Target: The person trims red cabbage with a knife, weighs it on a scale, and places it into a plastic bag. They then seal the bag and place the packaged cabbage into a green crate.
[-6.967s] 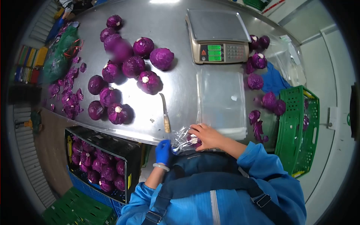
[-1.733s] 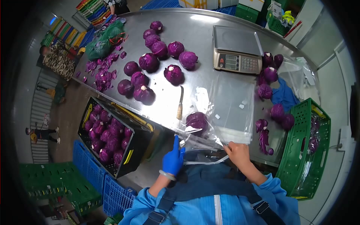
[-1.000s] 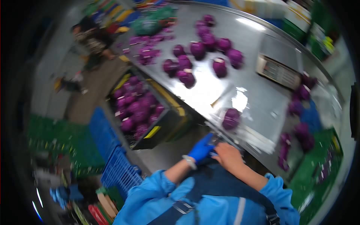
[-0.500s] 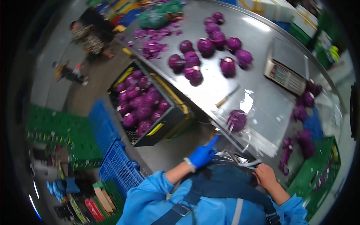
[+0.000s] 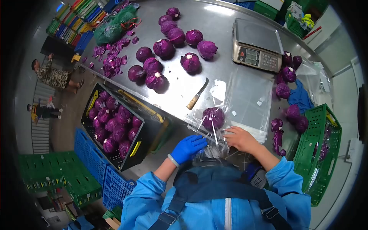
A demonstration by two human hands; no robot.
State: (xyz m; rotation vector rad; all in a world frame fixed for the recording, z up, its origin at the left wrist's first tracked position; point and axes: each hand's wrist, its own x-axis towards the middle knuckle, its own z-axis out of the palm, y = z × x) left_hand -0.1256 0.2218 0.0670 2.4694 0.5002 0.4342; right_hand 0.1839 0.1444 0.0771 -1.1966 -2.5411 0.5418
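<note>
A purple cabbage (image 5: pixel 213 118) sits at the table's front edge, with clear plastic film (image 5: pixel 210 147) around its near side and hanging over the edge. My left hand (image 5: pixel 188 149), in a blue glove, is at the film's left side, its fingers pressed together on the plastic. Bare, my right hand (image 5: pixel 242 138) has its bent fingers on the film just right of the cabbage. The fingertips of both hands are partly lost among the shiny folds. A wooden-handled knife (image 5: pixel 197 94) lies behind the cabbage. To the right is a stack of clear plastic sheets (image 5: pixel 249 101).
Several cabbages (image 5: pixel 163 48) and a scale (image 5: pixel 257 48) stand on the metal table (image 5: pixel 126 82). A black crate (image 5: pixel 130 153) of cabbages is at left, a green crate (image 5: pixel 320 153) at right. Loose leaves (image 5: pixel 114 63) lie near a green net bag (image 5: pixel 115 27). Two people are far left.
My right hand has moved up and left from the table edge to the film beside the cabbage. My left hand has shifted slightly left and its pointing finger has lowered. The view has turned.
</note>
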